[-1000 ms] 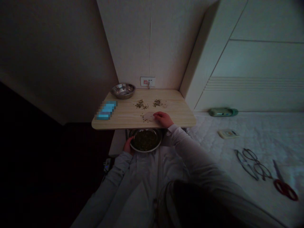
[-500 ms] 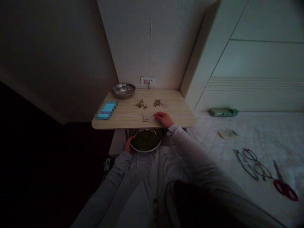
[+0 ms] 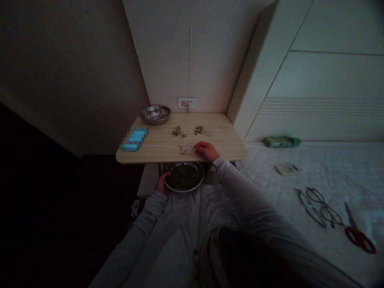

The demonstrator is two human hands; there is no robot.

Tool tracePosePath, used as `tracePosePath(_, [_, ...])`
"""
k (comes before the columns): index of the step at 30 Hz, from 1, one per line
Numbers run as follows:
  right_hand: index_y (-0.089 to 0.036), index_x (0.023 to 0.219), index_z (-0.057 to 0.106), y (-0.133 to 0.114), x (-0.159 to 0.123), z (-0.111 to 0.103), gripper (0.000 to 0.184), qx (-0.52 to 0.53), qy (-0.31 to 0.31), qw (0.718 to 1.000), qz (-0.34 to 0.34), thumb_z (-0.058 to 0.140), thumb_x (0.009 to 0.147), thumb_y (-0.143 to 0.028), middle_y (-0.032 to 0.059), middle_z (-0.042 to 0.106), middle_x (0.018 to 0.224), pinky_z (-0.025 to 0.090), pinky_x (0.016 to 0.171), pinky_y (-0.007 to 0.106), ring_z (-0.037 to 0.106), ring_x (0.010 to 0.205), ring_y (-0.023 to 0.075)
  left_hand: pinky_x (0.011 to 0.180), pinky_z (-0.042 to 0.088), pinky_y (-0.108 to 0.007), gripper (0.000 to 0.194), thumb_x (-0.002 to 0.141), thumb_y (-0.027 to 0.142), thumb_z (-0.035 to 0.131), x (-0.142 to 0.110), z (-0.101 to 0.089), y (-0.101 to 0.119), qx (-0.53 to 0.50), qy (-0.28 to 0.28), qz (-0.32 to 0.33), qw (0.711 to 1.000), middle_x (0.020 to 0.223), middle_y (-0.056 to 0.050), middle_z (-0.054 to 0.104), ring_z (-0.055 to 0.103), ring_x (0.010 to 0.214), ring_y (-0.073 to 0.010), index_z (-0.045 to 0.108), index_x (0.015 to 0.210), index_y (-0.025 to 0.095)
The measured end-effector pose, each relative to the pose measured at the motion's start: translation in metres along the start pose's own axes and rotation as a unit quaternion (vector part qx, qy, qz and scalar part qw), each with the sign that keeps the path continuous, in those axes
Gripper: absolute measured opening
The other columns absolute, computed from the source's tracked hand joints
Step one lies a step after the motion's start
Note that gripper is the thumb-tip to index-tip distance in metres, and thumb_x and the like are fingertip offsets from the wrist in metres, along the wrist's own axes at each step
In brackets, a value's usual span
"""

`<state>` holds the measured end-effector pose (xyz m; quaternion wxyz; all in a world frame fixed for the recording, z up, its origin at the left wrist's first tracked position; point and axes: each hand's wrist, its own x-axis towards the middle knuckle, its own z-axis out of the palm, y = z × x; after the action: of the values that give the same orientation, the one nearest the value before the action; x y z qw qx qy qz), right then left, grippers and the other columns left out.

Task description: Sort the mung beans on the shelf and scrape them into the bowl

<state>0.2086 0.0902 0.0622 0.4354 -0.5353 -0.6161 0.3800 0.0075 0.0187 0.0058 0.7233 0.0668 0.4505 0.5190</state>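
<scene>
A person's right hand (image 3: 207,151) rests curled on seeds (image 3: 183,149) at the table's (image 3: 156,150) near edge — sorting underway; left hand (image 3: 161,185) grips the full bowl (image 3: 183,177) just below it — careful sweeping is needed next.

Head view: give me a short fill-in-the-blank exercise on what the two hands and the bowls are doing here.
1. The left hand grips the rim of a metal bowl of dark bits, held just below the table's near ____.
2. The right hand rests on the wooden ____, beside a small pale pile.
3. The bowl at the table's far left corner looks ____.
4. On the bed, red-handled scissors lie next to ____.

Missing words: edge; table; empty; glasses
</scene>
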Motion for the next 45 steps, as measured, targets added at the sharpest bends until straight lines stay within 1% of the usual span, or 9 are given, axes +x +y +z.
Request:
tracePosePath(6, [-0.017,0.069,0.059,-0.0018,-0.0001,-0.0001,0.013,-0.013,0.022,1.000,-0.001,0.049,0.066,-0.024,-0.0033,0.056,0.057,0.039,0.064,0.024,0.049,0.058,0.0094,0.068,0.047,-0.027,0.017,0.070,0.021,0.049,0.0029,-0.0030,-0.0007,0.009,0.000,0.006,1.000,0.059,-0.003,0.066,0.061,0.061,-0.0154,0.063,0.067,0.012])
tracePosePath(12, [-0.018,0.068,0.060,0.0009,0.0006,-0.0004,0.011,-0.030,0.015,0.999,-0.003,0.050,0.065,-0.024,-0.0037,0.058,0.059,0.040,0.068,0.025,0.051,0.061,0.0100,0.065,0.047,-0.027,0.015,0.069,0.021,0.050,0.0035,-0.0035,-0.0009,0.013,0.013,0.014,1.000,0.059,-0.003,0.066,0.061,0.061,-0.0153,0.062,0.067,0.012])
tracePosePath(15, [-0.018,0.070,0.060,0.0022,0.0012,-0.0006,0.012,-0.020,0.011,1.000,0.000,0.050,0.065,-0.023,-0.0036,0.058,0.059,0.040,0.066,0.024,0.051,0.060,0.0099,0.065,0.047,-0.027,0.017,0.069,0.022,0.050,0.0030,-0.0031,-0.0008,0.009,0.016,0.003,1.000,0.059,-0.004,0.066,0.061,0.062,-0.0159,0.063,0.067,0.012])
tracePosePath(19, [-0.017,0.070,0.060,0.0013,0.0010,-0.0008,0.013,-0.024,0.008,1.000,-0.005,0.050,0.065,-0.021,-0.0033,0.058,0.059,0.038,0.064,0.024,0.050,0.059,0.0099,0.063,0.047,-0.025,0.016,0.070,0.021,0.050,0.0023,-0.0021,-0.0002,0.004,0.022,0.008,1.000,0.058,-0.003,0.065,0.061,0.060,-0.0150,0.062,0.065,0.012])
tracePosePath(25, [-0.017,0.069,0.060,-0.0004,0.0000,-0.0012,0.013,-0.021,-0.001,1.000,-0.004,0.050,0.066,-0.024,-0.0035,0.057,0.057,0.038,0.064,0.024,0.050,0.058,0.0097,0.064,0.047,-0.026,0.018,0.071,0.020,0.048,0.0010,0.0000,0.0001,-0.004,0.010,0.006,1.000,0.059,-0.005,0.066,0.061,0.059,-0.0151,0.063,0.066,0.011])
tracePosePath(31, [-0.017,0.072,0.059,0.0002,0.0002,-0.0002,0.014,-0.015,0.019,1.000,0.007,0.050,0.065,-0.024,-0.0033,0.056,0.057,0.037,0.059,0.023,0.049,0.056,0.0094,0.062,0.046,-0.026,0.020,0.072,0.019,0.046,-0.0009,0.0014,0.0006,-0.008,0.013,0.004,1.000,0.057,-0.005,0.065,0.061,0.058,-0.0150,0.063,0.064,0.011])
tracePosePath(35, [-0.017,0.070,0.059,-0.0013,-0.0005,-0.0002,0.014,-0.027,0.015,1.000,-0.005,0.050,0.065,-0.026,-0.0030,0.056,0.058,0.038,0.063,0.024,0.049,0.058,0.0096,0.065,0.046,-0.027,0.017,0.070,0.018,0.048,-0.0025,0.0031,0.0014,-0.009,0.025,0.009,1.000,0.056,-0.004,0.065,0.060,0.059,-0.0153,0.062,0.065,0.012])
tracePosePath(39, [-0.017,0.068,0.059,-0.0028,-0.0013,-0.0006,0.014,-0.039,0.007,0.999,-0.005,0.050,0.066,-0.027,-0.0030,0.057,0.058,0.038,0.065,0.024,0.049,0.058,0.0093,0.063,0.046,-0.026,0.017,0.070,0.018,0.047,-0.0040,0.0045,0.0021,0.005,0.038,0.014,0.999,0.053,-0.003,0.063,0.060,0.056,-0.0147,0.061,0.062,0.013])
tracePosePath(45, [-0.017,0.070,0.059,-0.0006,-0.0007,-0.0003,0.016,-0.032,0.013,0.999,-0.001,0.051,0.065,-0.030,-0.0029,0.057,0.059,0.038,0.063,0.023,0.049,0.058,0.0095,0.063,0.047,-0.024,0.019,0.072,0.020,0.047,-0.0017,0.0018,0.0004,-0.003,0.017,0.015,1.000,0.057,-0.004,0.065,0.061,0.059,-0.0142,0.062,0.064,0.012])
